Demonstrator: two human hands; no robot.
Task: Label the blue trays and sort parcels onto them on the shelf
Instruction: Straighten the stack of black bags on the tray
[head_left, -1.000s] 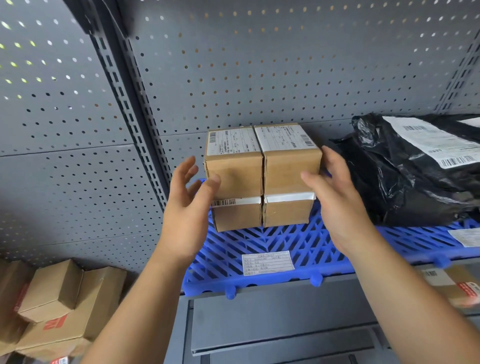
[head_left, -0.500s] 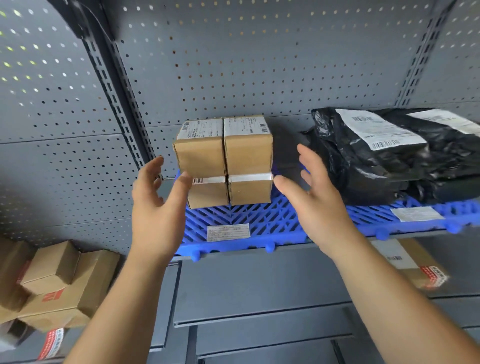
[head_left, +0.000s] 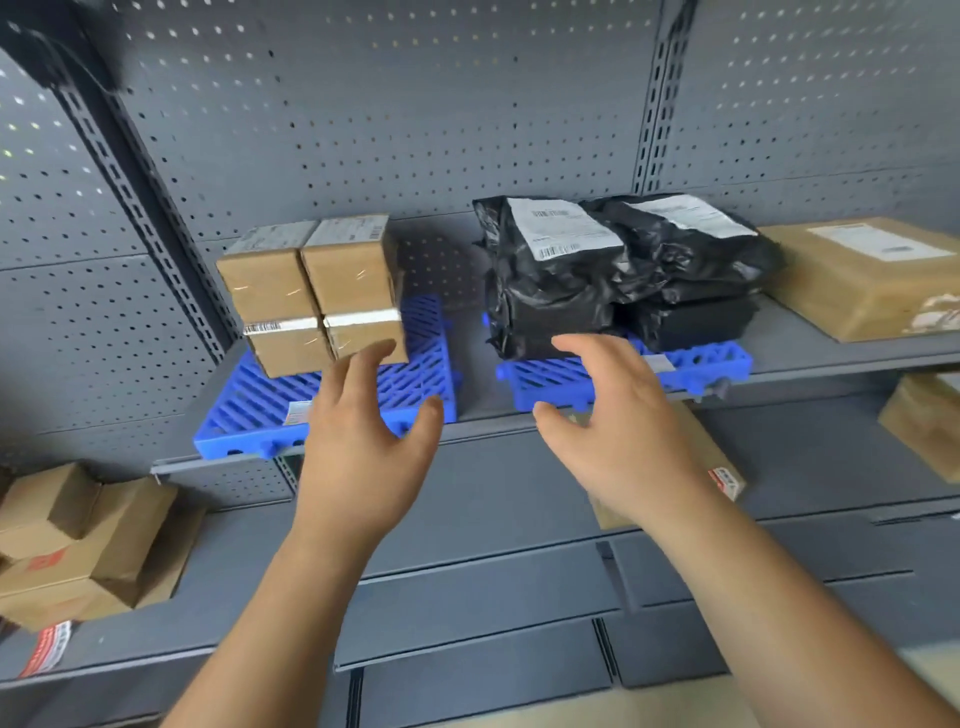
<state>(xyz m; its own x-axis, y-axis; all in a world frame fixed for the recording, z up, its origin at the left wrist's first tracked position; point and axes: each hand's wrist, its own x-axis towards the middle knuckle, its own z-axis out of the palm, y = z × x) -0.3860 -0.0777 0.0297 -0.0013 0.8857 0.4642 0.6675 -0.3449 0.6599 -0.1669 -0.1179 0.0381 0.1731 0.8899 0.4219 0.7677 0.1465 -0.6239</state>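
Observation:
Several small brown cardboard boxes (head_left: 311, 296) stand stacked two high on the left blue tray (head_left: 415, 384), which carries a white label (head_left: 298, 413) at its front. Black plastic parcels (head_left: 613, 270) with white shipping labels lie piled on the right blue tray (head_left: 701, 364). My left hand (head_left: 363, 441) hovers open in front of the left tray, below the boxes and apart from them. My right hand (head_left: 618, 415) is open too, in front of the right tray, holding nothing.
Both trays sit on a grey metal shelf (head_left: 478, 353) with a perforated back panel. A large brown box (head_left: 872, 270) lies at the shelf's right end. More cardboard boxes (head_left: 88, 540) rest on the lower shelf at left, and others at right (head_left: 924, 426).
Both hands have drawn back from the stacked boxes and dropped lower. The view has swung right, so the right tray and the large brown box now show.

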